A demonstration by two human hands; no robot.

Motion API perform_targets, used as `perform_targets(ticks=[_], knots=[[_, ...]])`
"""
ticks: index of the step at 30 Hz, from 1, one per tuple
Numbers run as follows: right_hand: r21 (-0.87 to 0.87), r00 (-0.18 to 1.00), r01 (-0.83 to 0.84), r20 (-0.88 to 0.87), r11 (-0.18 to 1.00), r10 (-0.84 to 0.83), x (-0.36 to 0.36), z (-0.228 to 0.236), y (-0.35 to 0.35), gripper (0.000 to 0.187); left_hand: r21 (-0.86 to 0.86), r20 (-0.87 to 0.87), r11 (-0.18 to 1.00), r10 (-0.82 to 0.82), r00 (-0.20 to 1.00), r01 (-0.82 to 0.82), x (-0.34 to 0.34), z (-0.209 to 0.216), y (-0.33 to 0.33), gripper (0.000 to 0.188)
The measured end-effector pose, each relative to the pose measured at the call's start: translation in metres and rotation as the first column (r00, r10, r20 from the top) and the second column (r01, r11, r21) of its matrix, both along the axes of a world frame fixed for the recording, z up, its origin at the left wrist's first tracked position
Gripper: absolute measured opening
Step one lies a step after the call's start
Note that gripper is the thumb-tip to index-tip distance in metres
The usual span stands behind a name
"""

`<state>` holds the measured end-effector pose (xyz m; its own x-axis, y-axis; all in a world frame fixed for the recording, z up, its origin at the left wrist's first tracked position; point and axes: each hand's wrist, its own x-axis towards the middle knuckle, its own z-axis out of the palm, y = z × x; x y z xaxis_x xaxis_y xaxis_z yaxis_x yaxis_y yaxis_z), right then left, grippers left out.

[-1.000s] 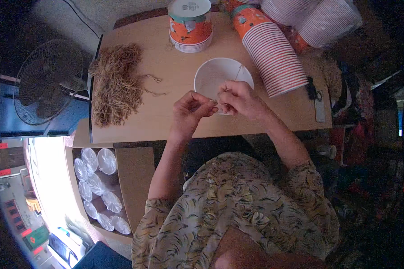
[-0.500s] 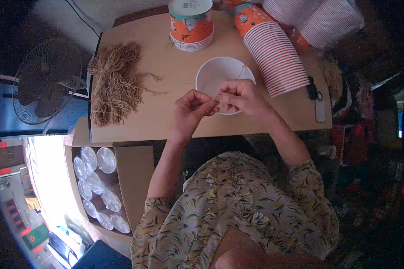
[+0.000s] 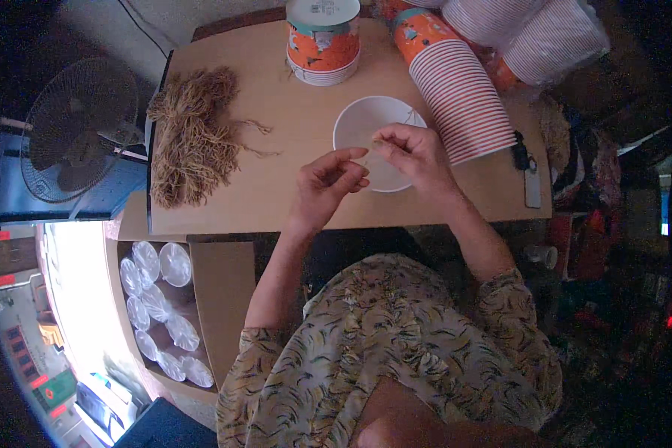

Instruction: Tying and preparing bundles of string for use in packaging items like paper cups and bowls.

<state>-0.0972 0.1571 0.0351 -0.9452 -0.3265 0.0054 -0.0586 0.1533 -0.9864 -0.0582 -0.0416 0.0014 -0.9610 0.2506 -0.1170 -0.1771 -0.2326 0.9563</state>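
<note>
A white paper bucket (image 3: 353,125) stands on the table with its open mouth facing up, and a thin tan cord (image 3: 412,115) shows at its far right rim. Over the bucket's near part, my right hand (image 3: 420,158) is closed in a pinch on a small tan bit that looks like twine. My left hand (image 3: 325,187) is beside it at the bucket's near left, index finger and thumb apart, nothing visible between them. A thick bundle of tan twine (image 3: 194,138) lies at the table's left, a few strands trailing right.
An upside-down orange patterned bucket (image 3: 323,48) stands at the back. Nested buckets (image 3: 463,97) lie at the right, near plastic-wrapped stacks (image 3: 556,45). A phone-like slab (image 3: 532,187) lies at the right edge. Below left, a carton (image 3: 228,299) holds bagged round items; a fan (image 3: 82,131) stands left.
My hands have drawn apart: the right moved slightly up and right with the small tan bit, while the left's finger and thumb spread. The whole view shifted slightly.
</note>
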Motion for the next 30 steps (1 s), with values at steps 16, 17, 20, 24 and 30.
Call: perform_targets(ticks=[16, 17, 20, 24, 30], knots=[[0.177, 0.981, -0.044, -0.178, 0.983, 0.076, 0.0, 0.01, 0.037, 0.012, -0.374, -0.332, 0.922, -0.035, 0.943, -0.098, 0.005, 0.003, 0.004, 0.01], [0.094, 0.989, 0.017, -0.147, 0.995, -0.003, -0.001, 0.007, 0.041, 0.014, -0.375, -0.333, 0.921, -0.033, 0.942, -0.1, 0.007, -0.001, 0.003, 0.01], [-0.017, 0.971, 0.169, -0.169, 0.985, -0.169, -0.004, 0.0, 0.058, 0.015, -0.372, -0.46, 0.92, -0.067, 0.885, -0.123, 0.006, 0.001, 0.001, 0.011], [-0.012, 0.971, 0.183, -0.153, 0.983, -0.183, -0.006, 0.002, 0.062, 0.017, -0.526, -0.395, 0.85, -0.216, 0.893, -0.027, 0.006, 0.013, 0.002, 0.012], [0.264, 0.821, -0.072, -0.532, 0.962, 0.208, -0.032, 0.061, 0.007, 0.02, -0.437, -0.525, 0.898, -0.202, 0.827, -0.059, -0.005, 0.008, 0.019, 0.013]])
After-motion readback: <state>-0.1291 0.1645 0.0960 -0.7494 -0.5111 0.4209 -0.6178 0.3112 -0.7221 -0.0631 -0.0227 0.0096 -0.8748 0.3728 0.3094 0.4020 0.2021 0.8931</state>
